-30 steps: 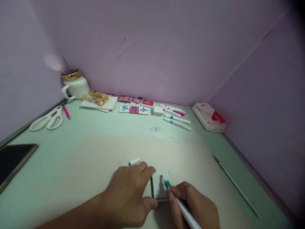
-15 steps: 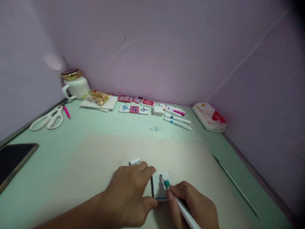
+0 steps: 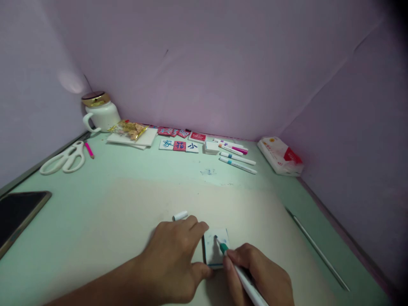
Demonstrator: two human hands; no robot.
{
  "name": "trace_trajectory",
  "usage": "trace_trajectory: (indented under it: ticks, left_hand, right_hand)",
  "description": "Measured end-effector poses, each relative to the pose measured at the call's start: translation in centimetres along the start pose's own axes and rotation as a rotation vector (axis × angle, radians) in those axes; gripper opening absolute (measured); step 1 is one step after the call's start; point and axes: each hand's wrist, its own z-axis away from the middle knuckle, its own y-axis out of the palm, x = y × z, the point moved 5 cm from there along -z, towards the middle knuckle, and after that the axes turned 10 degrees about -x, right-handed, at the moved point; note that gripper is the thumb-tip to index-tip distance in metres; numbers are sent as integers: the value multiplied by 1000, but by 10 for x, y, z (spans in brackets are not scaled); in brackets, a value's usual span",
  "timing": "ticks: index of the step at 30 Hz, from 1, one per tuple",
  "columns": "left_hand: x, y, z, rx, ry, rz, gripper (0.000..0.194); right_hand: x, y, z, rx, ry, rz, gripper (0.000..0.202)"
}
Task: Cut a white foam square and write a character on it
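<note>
Head view, and both hands are working low in the frame over the tabletop (image 3: 146,168)! The left hand (image 3: 174,259) has the small white square (image 3: 213,256) pinned, a finger at its upper left corner and the thumb at the lower one. In comes the right hand (image 3: 266,274), closed firmly around a white marker (image 3: 247,282) with a green collar, its dark tip down at the square, where faint bluish marks show. Just beyond the left knuckles lies a white cap (image 3: 180,216).

Up the far side, three character tiles (image 3: 179,146) sit in a row, then a stack of white squares (image 3: 211,148), and right beside it a cluster of pens (image 3: 237,165). A tissue pack (image 3: 280,156) rests against the right wall; a slim rod (image 3: 320,252) lies nearer. Over on the left: white-handled scissors (image 3: 69,161), a phone (image 3: 19,212) at the frame's edge, and a lidded white mug (image 3: 104,117) in the corner!
</note>
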Motion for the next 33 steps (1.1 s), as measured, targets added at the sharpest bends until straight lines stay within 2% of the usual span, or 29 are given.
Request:
trace_trajectory:
  ticks: [33]
  left_hand:
    - [1, 2, 0, -5, 3, 13, 43]
  right_hand:
    - [3, 2, -1, -5, -28, -4, 23]
